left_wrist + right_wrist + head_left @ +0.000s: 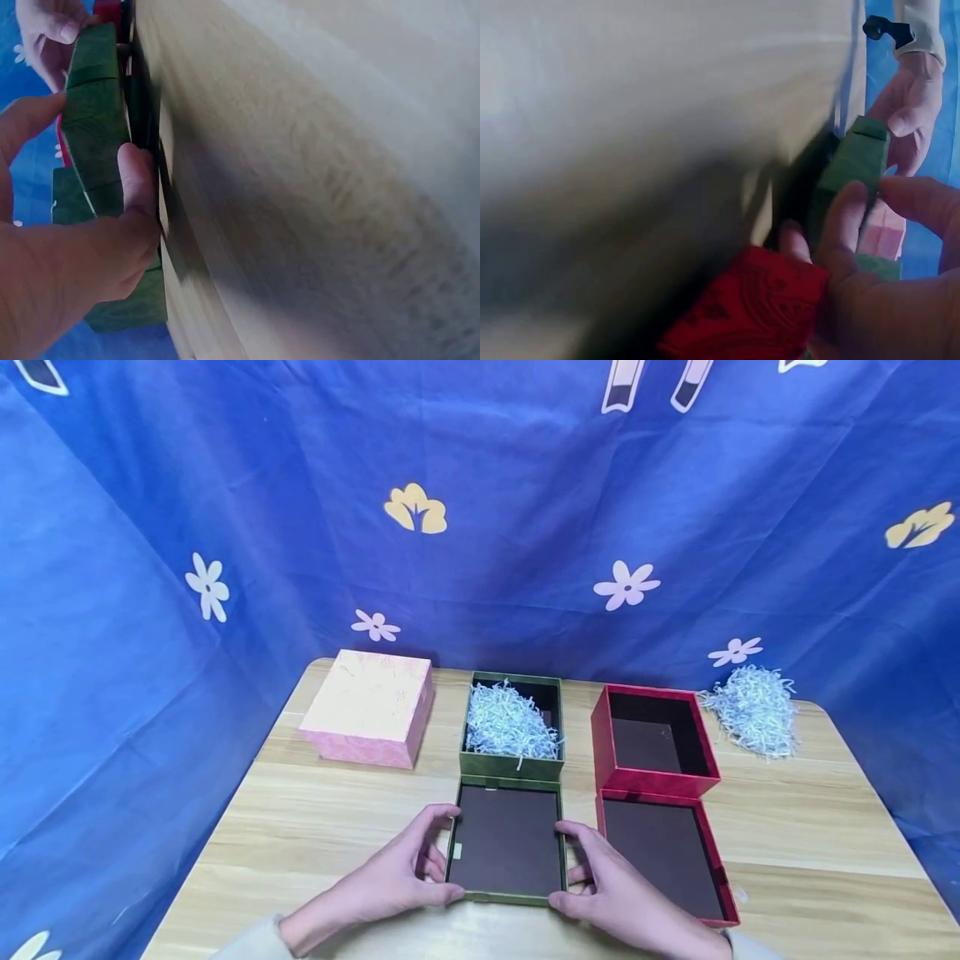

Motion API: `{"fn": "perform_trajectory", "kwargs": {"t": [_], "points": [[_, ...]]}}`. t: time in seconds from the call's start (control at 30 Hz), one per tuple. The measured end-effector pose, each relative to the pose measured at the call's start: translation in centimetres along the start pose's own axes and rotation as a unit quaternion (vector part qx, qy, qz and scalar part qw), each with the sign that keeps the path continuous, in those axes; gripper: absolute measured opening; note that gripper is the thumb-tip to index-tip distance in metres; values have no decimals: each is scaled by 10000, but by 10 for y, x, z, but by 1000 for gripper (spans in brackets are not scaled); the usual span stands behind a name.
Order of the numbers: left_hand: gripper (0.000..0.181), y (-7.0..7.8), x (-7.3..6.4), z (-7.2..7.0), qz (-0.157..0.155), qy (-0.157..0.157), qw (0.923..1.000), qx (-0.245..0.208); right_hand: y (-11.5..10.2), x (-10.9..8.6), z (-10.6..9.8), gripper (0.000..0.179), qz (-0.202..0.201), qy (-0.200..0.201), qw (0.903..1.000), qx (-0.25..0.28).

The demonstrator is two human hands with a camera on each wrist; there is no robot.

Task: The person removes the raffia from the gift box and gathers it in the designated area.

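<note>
A green lid [510, 839] lies in front of me in the head view, its dark inside facing up. My left hand [397, 877] grips its left edge, thumb at the near left corner and index finger further up the side. On the opposite edge my right hand [618, 885] holds it the same way. Both wrist views show the lid's green outer side [94, 112] between thumb and fingers, with dark shadow beneath. Directly behind the lid stands an open green box [513, 768], partly filled with pale blue shredded paper [506, 722].
Right of the green lid are an open red box [656, 781] and its upturned red lid [660, 852], close beside my right hand. A heap of blue shredded paper [757, 710] lies at the back right. A closed pink box [371, 702] stands back left, before a blue curtain [510, 527].
</note>
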State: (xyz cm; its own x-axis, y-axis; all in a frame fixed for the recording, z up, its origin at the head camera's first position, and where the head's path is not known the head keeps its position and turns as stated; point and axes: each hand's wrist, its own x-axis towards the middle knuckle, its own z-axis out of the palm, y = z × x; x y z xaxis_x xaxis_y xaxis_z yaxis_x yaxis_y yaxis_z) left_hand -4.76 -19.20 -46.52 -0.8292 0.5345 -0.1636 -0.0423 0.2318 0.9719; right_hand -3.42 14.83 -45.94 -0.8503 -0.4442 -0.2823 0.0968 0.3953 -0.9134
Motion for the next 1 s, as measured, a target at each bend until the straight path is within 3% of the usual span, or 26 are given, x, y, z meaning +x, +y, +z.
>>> {"fn": "perform_trajectory", "kwargs": {"t": [0.23,0.4,0.53,0.63,0.7,0.83,0.93,1.0], "points": [[101,0,-3,5,-182,222,9981,543,-5,6,1,93,-12,-169,9952,-969],[99,-6,-7,7,-142,388,9962,761,-5,7,5,92,31,-318,9956,-886],[98,-10,-6,7,204,425,9943,960,-6,7,5,91,128,-357,9958,-839],[101,-8,-4,8,357,434,9924,1096,-9,6,2,89,223,-298,9896,-1391],[105,-4,-4,8,279,515,9917,1148,-13,5,-1,87,188,-177,9828,-1826],[114,7,1,-1,76,753,9898,1204,-23,6,-10,81,-617,520,9697,-2306],[114,14,12,-13,10,933,9913,931,-34,15,-22,81,-1477,1185,9559,-2246],[112,17,21,-22,-41,998,9924,714,-41,26,-30,84,-1916,1401,9494,-2055]]}}
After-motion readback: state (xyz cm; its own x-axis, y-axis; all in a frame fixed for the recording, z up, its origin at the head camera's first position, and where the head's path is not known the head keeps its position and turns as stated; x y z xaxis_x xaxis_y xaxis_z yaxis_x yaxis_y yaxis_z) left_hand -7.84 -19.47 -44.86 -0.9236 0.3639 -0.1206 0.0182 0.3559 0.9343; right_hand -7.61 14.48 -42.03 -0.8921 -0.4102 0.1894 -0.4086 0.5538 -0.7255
